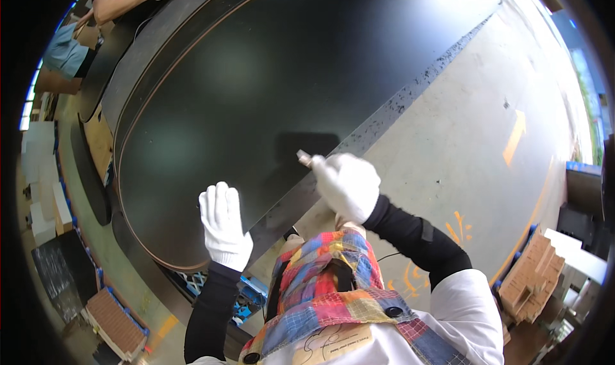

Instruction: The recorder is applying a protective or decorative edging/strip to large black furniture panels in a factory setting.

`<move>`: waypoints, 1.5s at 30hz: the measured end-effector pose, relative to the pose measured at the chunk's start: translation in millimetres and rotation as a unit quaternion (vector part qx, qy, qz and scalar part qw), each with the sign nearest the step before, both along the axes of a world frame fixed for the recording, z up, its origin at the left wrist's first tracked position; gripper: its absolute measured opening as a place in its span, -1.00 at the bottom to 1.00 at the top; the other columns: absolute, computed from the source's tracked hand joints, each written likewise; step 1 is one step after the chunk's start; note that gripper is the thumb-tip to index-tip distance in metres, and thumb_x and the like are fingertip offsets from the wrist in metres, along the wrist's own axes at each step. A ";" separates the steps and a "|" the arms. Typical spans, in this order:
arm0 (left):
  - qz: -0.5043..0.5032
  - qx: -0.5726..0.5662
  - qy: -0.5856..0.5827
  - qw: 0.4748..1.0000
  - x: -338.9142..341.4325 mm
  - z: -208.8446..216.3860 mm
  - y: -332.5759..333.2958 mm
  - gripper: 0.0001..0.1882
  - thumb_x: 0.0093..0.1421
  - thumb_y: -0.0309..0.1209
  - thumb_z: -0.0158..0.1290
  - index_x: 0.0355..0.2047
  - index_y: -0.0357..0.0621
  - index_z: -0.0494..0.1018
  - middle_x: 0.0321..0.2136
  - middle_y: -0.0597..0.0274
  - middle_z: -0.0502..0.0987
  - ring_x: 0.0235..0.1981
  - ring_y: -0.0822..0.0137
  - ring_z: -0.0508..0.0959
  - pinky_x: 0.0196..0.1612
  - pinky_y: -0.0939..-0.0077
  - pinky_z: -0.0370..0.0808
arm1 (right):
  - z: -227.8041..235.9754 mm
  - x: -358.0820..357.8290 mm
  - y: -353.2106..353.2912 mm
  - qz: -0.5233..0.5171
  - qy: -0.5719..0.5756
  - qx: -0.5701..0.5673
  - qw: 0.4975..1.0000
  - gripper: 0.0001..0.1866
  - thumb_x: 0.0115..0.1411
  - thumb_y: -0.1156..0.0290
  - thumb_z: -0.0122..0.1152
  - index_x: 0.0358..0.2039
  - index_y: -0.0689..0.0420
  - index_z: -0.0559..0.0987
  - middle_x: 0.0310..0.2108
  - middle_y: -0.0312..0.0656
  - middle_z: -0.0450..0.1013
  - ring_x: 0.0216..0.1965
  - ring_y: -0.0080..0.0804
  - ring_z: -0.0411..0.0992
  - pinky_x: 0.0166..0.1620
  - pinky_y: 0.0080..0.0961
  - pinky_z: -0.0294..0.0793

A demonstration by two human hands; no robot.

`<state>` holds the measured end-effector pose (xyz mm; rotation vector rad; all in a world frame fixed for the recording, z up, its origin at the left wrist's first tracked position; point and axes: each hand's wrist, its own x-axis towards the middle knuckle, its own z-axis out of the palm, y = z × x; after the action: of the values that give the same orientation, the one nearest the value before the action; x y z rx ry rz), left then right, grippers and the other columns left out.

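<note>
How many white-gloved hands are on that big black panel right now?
2. The left hand lies flat on the black panel near its lower edge; the right hand grips a small tool at its right edge.

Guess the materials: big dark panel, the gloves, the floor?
Dark panel: likely coated or laminated board; matte black face with soft glare, brown edge line around the rim.
Gloves, left hand and right hand: white knit fabric, probably cotton.
Floor: bare concrete, grey, dull, with orange paint marks.

Pale concrete floor point(461, 109) with orange markings point(514, 137), stacked bricks point(532, 278), bright daylight at right
</note>
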<state>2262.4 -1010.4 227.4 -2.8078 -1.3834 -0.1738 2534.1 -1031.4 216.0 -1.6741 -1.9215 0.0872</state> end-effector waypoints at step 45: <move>-0.072 0.088 -0.107 0.988 -149.6 -33.2 -18.6 -0.16 -0.12 -0.73 -0.02 0.28 -0.26 0.16 0.26 -0.05 0.21 0.29 -0.08 0.22 0.34 -0.07 0.14 | -0.2 -131.0 -18.1 -0.242 -0.144 0.013 0.960 -0.88 0.17 0.36 0.15 -0.46 0.01 0.62 -0.61 -0.15 0.43 -0.63 -0.18 0.46 -0.56 -0.27 0.44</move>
<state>2112.8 -1029.0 194.2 -2.8034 -1.1311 -0.5843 2403.1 -1049.5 215.8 -2.1831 -1.6347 -0.3898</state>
